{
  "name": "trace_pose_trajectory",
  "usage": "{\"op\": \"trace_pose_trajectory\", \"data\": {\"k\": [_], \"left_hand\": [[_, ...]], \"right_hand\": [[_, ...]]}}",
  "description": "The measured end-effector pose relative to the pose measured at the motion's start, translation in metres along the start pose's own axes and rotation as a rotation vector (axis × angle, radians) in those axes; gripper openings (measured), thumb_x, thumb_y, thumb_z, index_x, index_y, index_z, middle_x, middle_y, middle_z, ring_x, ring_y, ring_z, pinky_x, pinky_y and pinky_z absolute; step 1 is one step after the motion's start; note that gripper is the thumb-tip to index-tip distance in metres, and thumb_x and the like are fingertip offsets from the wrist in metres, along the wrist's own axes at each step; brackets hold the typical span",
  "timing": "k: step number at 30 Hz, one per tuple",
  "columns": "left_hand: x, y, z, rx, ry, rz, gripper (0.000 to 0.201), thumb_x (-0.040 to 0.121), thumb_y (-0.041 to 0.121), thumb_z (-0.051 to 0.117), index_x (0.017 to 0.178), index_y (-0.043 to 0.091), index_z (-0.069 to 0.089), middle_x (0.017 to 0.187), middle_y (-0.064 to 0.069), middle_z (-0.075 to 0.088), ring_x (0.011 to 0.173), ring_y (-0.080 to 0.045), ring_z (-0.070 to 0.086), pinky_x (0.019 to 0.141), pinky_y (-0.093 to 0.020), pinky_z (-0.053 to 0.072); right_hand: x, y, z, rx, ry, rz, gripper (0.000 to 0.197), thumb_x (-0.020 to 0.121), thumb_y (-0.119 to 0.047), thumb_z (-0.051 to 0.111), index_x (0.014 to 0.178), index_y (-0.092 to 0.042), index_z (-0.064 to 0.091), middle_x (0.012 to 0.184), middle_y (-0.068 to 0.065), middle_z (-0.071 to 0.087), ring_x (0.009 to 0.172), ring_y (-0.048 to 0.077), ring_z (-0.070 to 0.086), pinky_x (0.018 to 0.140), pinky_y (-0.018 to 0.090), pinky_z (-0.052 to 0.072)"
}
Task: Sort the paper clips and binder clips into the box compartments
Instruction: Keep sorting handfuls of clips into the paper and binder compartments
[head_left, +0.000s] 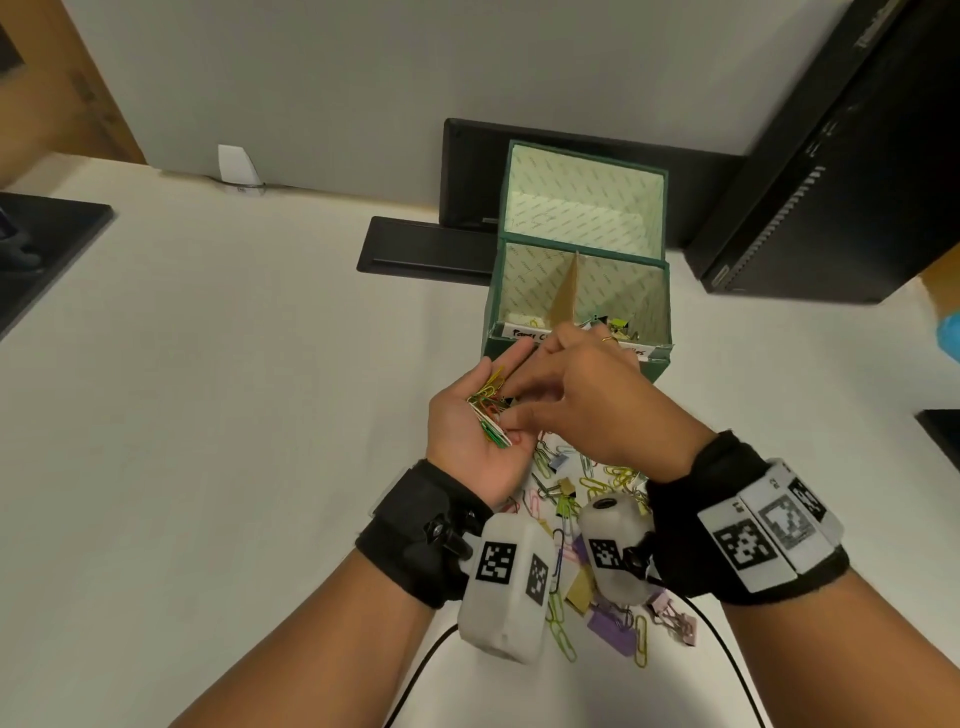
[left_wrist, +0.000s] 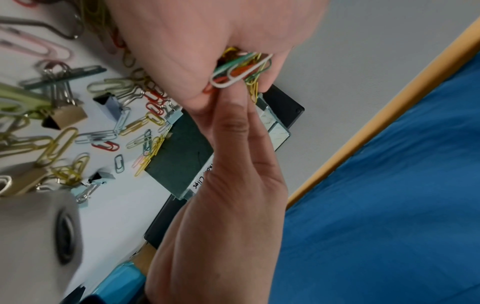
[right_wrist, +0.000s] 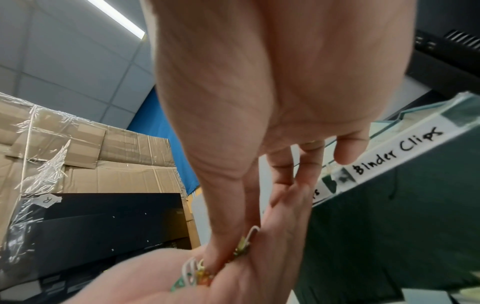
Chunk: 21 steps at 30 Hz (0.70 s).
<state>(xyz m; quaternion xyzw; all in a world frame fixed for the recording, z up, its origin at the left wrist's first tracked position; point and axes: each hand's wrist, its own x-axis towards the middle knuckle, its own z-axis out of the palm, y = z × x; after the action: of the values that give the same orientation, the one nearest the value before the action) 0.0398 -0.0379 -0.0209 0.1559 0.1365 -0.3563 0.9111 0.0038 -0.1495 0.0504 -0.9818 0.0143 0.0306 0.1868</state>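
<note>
A black computer tower (head_left: 831, 171) stands at two o'clock of the green box (head_left: 576, 358), a black tray (head_left: 421, 249) at ten. The right hand (head_left: 587, 400) hides part of the box labels, thumb and forefinger dipped into the bundle of coloured paper clips (head_left: 488, 410) in the cupped left hand (head_left: 483, 431). More paper clips and binder clips (head_left: 608, 618) litter the white table (head_left: 234, 415) at six o'clock.

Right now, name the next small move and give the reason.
Probably carry the paper clips cupped in the left hand over the box and tip them into its left compartment. The palm is full, and the label there looks like it reads paper clips.
</note>
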Motion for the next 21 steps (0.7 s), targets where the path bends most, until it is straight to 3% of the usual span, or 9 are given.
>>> {"op": "trace_pose_trajectory", "data": {"k": [2, 5, 10, 12, 14, 17, 21], "left_hand": [[0.001, 0.000, -0.001, -0.001, 0.004, -0.002, 0.045, 0.100, 0.027, 0.036, 0.112, -0.001, 0.069, 0.116, -0.021, 0.066, 0.101, -0.029, 0.066, 0.088, -0.028, 0.051], [0.002, -0.001, -0.001, -0.021, -0.019, -0.005, 0.047, 0.101, 0.026, 0.035, 0.108, -0.003, 0.070, 0.117, -0.024, 0.066, 0.100, -0.033, 0.068, 0.093, -0.041, 0.052], [0.001, -0.001, 0.001, -0.058, -0.046, 0.006, 0.045, 0.101, 0.024, 0.035, 0.110, -0.007, 0.067, 0.116, -0.025, 0.066, 0.097, -0.032, 0.069, 0.095, -0.045, 0.050], [0.001, -0.001, 0.002, -0.083, -0.057, 0.012, 0.044, 0.101, 0.022, 0.035, 0.116, -0.008, 0.064, 0.118, -0.023, 0.064, 0.105, -0.033, 0.065, 0.093, -0.046, 0.052], [0.000, -0.001, 0.003, -0.106, -0.085, 0.006, 0.045, 0.101, 0.021, 0.035, 0.118, -0.010, 0.062, 0.119, -0.021, 0.060, 0.115, -0.035, 0.060, 0.091, -0.049, 0.054], [-0.001, -0.001, 0.005, -0.097, -0.089, -0.016, 0.044, 0.101, 0.022, 0.035, 0.116, -0.009, 0.062, 0.120, -0.027, 0.063, 0.105, -0.040, 0.065, 0.092, -0.052, 0.050], [-0.002, 0.000, 0.006, -0.099, -0.095, -0.029, 0.043, 0.102, 0.023, 0.035, 0.116, -0.008, 0.061, 0.119, -0.027, 0.064, 0.105, -0.041, 0.065, 0.094, -0.052, 0.048]], "right_hand": [[0.000, 0.002, 0.001, 0.030, 0.020, 0.000, 0.025, 0.080, -0.051, 0.071, 0.101, -0.039, 0.075, 0.101, -0.009, 0.050, 0.105, 0.015, 0.040, 0.098, 0.044, 0.035], [0.000, 0.005, 0.001, 0.067, 0.043, -0.004, 0.018, 0.085, -0.049, 0.067, 0.098, -0.038, 0.075, 0.099, -0.010, 0.051, 0.103, 0.015, 0.041, 0.097, 0.046, 0.037], [0.001, 0.006, -0.006, 0.105, 0.057, -0.023, 0.011, 0.091, -0.042, 0.061, 0.086, -0.048, 0.069, 0.097, -0.011, 0.056, 0.102, 0.015, 0.045, 0.098, 0.048, 0.036], [-0.002, 0.005, -0.012, 0.154, 0.055, -0.042, 0.022, 0.094, -0.038, 0.060, 0.080, -0.053, 0.065, 0.089, -0.020, 0.061, 0.097, 0.003, 0.050, 0.097, 0.036, 0.038], [-0.002, 0.007, -0.018, 0.243, 0.079, -0.044, 0.023, 0.097, -0.030, 0.058, 0.090, -0.048, 0.071, 0.079, -0.029, 0.064, 0.090, -0.011, 0.055, 0.083, 0.011, 0.040], [0.005, 0.020, -0.028, 0.310, 0.298, 0.029, 0.015, 0.094, -0.028, 0.063, 0.102, -0.028, 0.075, 0.090, -0.021, 0.067, 0.082, -0.013, 0.057, 0.071, 0.000, 0.042], [0.018, 0.043, -0.041, 0.233, 0.632, 0.126, 0.016, 0.091, -0.032, 0.067, 0.102, -0.024, 0.076, 0.088, -0.014, 0.069, 0.078, -0.002, 0.060, 0.071, 0.012, 0.046]]}}
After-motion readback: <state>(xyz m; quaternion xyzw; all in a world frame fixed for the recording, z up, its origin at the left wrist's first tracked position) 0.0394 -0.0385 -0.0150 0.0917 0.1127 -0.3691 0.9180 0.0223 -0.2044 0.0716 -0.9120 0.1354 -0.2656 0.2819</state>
